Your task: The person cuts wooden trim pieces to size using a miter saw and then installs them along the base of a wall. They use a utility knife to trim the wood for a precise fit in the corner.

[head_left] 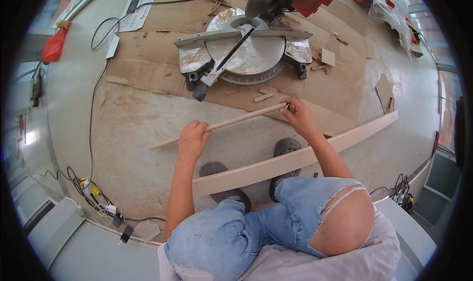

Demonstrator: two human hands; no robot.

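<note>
A thin wooden strip is held slantwise above the floor, its right end higher in view than its left. My left hand is closed around it partway along, and its free end sticks out to the left. At the other end, the fingers of my right hand pinch the strip's tip; a small dark spot shows between them, too small to name. Beyond both hands stands a mitre saw with a round metal table and a lowered dark handle. A long pale board lies across, over my shoes and beneath my right forearm.
Brown cardboard spreads under the saw, with wood offcuts and a square block on it. A black cable runs down the left to tangled cords. A red bag hangs far left; plastic wrapping is far right.
</note>
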